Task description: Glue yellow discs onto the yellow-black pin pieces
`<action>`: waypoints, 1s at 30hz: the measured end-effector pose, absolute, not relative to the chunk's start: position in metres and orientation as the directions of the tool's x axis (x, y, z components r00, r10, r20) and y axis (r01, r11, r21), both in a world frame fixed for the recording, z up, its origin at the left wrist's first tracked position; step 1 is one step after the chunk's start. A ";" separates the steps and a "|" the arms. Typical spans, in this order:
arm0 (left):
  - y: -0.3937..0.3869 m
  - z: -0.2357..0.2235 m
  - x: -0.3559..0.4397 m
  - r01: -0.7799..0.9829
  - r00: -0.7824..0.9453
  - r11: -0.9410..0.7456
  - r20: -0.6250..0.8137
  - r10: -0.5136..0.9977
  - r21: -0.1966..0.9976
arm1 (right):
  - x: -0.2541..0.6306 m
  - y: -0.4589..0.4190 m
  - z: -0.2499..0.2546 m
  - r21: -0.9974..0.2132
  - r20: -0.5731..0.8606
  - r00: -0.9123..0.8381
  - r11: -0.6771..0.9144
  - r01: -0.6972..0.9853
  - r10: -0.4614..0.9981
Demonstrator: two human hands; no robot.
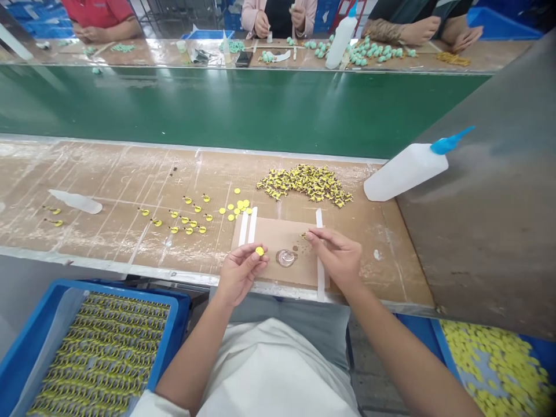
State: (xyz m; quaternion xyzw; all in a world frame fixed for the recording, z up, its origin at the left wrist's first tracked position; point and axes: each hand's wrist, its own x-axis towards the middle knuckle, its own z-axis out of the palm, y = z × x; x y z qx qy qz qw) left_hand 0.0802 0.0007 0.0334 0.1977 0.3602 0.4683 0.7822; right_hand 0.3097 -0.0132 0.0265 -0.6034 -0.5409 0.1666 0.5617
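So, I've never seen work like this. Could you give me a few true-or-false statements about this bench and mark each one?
The left hand holds a yellow disc. True.
The right hand grips the white squeeze bottle. False: it pinches a small piece above the cardboard sheet, and the bottle lies apart on the bench.
A small clear dish sits on the cardboard sheet between the hands. True.
The heap of yellow-and-black pieces lies on the floor. False: it lies on the bench.
Other people sit beyond the green belt. True.
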 end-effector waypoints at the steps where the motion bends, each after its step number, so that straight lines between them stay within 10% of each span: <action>1: 0.001 0.033 0.081 -0.592 0.296 0.474 -0.371 0.880 0.652 | 0.302 -0.015 0.027 -0.856 0.441 0.345 0.272 0.440 0.828; 9: -0.001 0.031 0.081 -0.612 0.280 0.449 -0.352 0.893 0.651 | 0.282 -0.021 0.027 -0.748 0.614 0.139 0.516 0.417 0.777; 30: 0.000 0.030 0.079 -0.613 0.318 0.460 -0.333 0.888 0.642 | 0.286 -0.019 0.030 -0.703 0.638 0.081 0.536 0.467 0.766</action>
